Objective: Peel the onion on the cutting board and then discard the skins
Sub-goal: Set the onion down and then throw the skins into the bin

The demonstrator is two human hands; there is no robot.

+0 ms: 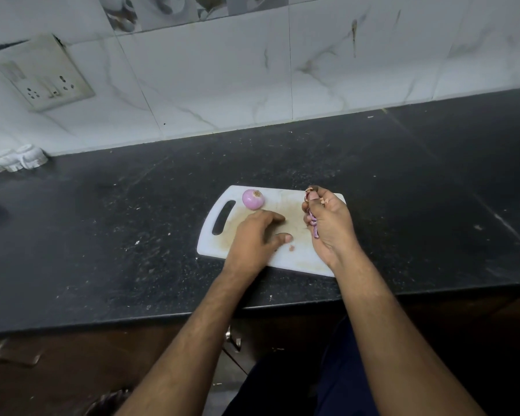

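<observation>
Clutching skins (313, 224), right hand (330, 223); onion (253, 199) peeled.

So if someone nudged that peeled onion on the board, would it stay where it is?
Probably not. The peeled onion is round and lies free on the flat cutting board, so a push would likely roll it. Its bare surface looks smooth, so it may be slippery. It looks small and firm, so likely light and not floppy.

The light is dim, cool and even, with no hard shadows; a soft shadow lies under the left hand (254, 235) on the white cutting board (294, 253). The black counter (102, 235) gives a faint sheen. Wide-angle bending curves the wall tiles (222, 79) and counter edge. The lower corners are dark and slightly blurred.
</observation>
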